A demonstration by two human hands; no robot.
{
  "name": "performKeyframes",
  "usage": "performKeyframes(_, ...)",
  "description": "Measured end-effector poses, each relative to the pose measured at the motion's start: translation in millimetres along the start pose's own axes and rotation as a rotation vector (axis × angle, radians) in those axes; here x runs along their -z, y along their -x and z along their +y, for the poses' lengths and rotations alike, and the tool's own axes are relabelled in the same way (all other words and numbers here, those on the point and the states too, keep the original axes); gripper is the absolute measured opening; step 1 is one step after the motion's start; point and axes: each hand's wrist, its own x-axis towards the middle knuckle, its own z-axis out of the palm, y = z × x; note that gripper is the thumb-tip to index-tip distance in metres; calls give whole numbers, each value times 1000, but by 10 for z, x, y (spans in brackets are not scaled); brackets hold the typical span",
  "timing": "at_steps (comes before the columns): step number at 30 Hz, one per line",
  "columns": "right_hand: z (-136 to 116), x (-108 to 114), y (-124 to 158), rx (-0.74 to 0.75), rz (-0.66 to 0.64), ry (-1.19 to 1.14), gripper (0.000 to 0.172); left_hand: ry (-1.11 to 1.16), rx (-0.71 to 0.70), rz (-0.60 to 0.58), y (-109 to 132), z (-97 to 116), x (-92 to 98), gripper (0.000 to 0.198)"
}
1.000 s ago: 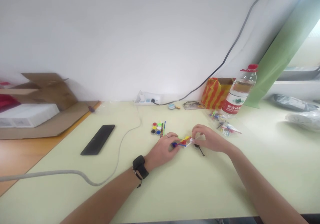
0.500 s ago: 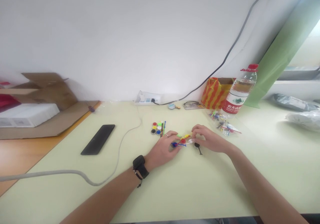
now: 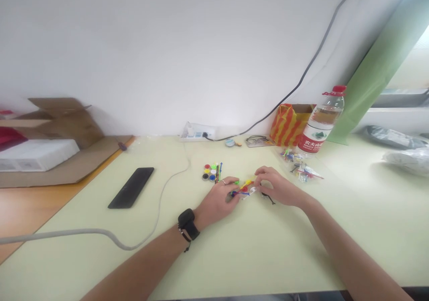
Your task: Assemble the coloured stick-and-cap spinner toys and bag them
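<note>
Small plastic spinner pieces, discs with arrows, lie bunched between my two hands. My left hand (image 3: 219, 199), with a ring and a black watch, rests on the table with fingers apart. Its thumb is by the blue spinner (image 3: 234, 194), its forefinger by the green piece (image 3: 237, 182). My right hand (image 3: 278, 187) is curled, thumb and forefinger close together; its fingertips hide what they hold, if anything. Nearest to it are a white spinner (image 3: 252, 189) and a black arrow (image 3: 269, 198), partly under the thumb. A yellow piece (image 3: 247, 183) and a red disc (image 3: 245, 188) lie between.
Coloured discs (image 3: 207, 171) and loose arrows (image 3: 218, 173) sit beyond my left hand. Bagged pieces (image 3: 305, 172) and a water bottle (image 3: 320, 126) stand right. A black phone-like slab (image 3: 131, 188), a pale cable (image 3: 159, 198) and a cardboard box (image 3: 67, 120) are left.
My right hand has shifted slightly left. The white spinner has moved left and turned, and the black arrow has swung to point further right. My left hand stays put.
</note>
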Motion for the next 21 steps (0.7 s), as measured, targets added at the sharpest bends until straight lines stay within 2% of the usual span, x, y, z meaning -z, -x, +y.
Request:
performKeyframes(6, -14, 18, -1, 43, 11, 13, 15, -35, 44, 72, 15, -4, -8, 15)
performKeyframes(10, -3, -18, -8, 57, 1, 58, 23, -37, 35, 11, 7, 17, 0, 14)
performKeyframes(15, 3, -39, -14, 47, 12, 96, 18, -36, 14, -35, 2, 33, 14, 22)
performKeyframes(21, -52, 85, 50, 37, -11, -2, 13, -73, 13, -51, 16, 8, 17, 30)
